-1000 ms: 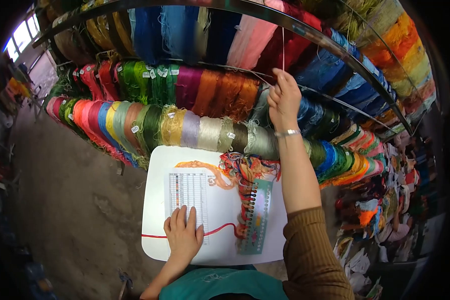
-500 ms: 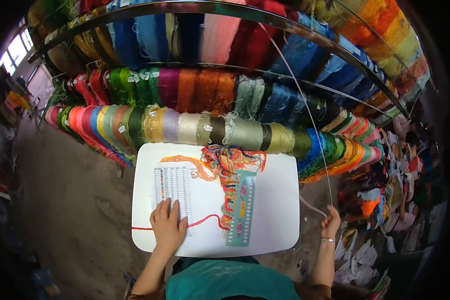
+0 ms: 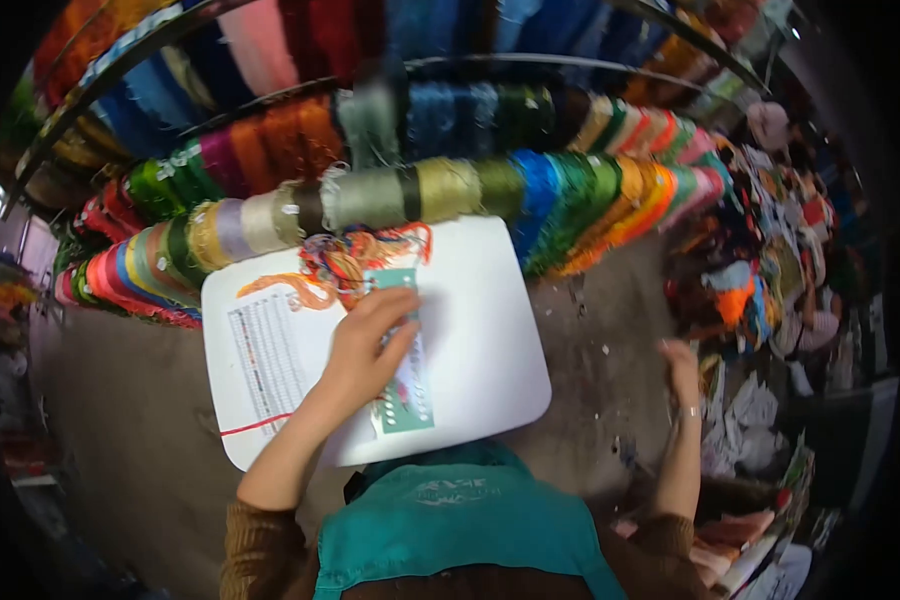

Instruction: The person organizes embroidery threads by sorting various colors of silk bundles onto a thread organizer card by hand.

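Observation:
My left hand lies over the teal card with punched holes, its fingers together and stretched out, the thumb apart. It hides the card's middle and most of the threads tied along its left edge. A tangle of multicoloured threads lies at the card's top, beside an orange thread bundle. Left of the hand is a printed chart, with a red thread across its lower end. My right hand is out to the right, away from the board, slightly blurred, fingers curled; whatever they hold does not show.
A white board with rounded corners carries the card and chart. Beyond it, thread skeins of many colours hang on metal rails. White bags and heaped cloth lie at right, near another person's sleeve.
My left hand has moved right from the chart onto the teal card. My right hand has swung outward, and the long pale thread no longer shows. The view has turned to the right.

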A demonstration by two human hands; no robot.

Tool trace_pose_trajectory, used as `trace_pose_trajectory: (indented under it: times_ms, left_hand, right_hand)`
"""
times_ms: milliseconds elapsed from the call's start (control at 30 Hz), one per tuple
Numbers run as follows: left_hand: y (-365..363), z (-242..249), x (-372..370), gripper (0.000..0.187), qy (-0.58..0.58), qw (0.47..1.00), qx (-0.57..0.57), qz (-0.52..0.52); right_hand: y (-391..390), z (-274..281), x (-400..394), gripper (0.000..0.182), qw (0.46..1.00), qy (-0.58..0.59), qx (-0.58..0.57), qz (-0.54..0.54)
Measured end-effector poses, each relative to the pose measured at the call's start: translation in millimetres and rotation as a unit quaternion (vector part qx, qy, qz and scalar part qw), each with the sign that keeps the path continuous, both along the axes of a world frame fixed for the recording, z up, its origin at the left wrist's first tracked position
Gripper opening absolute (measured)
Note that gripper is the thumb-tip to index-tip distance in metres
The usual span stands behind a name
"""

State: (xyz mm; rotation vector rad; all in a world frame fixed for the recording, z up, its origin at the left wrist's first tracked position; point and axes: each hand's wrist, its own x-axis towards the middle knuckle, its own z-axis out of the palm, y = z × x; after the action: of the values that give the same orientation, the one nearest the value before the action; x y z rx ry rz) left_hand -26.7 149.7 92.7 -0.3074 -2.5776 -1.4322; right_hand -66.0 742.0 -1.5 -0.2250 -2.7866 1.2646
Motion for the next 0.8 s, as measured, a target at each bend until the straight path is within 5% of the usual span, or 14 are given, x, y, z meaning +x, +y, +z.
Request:
trace_pose_trajectory:
  times_ms: [133, 233, 333, 500, 800]
  left_hand:
    - [99, 41, -55, 0.04, -0.033, 0.969, 0.125, -0.211]
    - [156, 54, -76, 0.043, -0.067, 0.953, 0.136, -0.261]
    - [179, 48, -90, 0.026, -0.185, 0.903, 0.177, -0.346]
    - [147, 26, -113, 0.019, -0.162, 0.952, 0.05, -0.255]
    - [146, 82, -125, 0.024, -0.087, 0.967, 0.016, -0.237]
  right_hand:
    - [-159, 138, -34, 0.017, 0.982, -0.048, -0.088, 0.163]
    - [-194, 183, -30, 0.018, 0.962, -0.059, -0.156, 0.215]
    - [-187, 201, -30, 0.017, 0.949, -0.062, -0.182, 0.25]
    - [-109, 147, -54, 0.017, 0.983, -0.057, -0.145, 0.095]
    - [-67, 47, -57, 0.015, 0.965, -0.167, -0.159, 0.126]
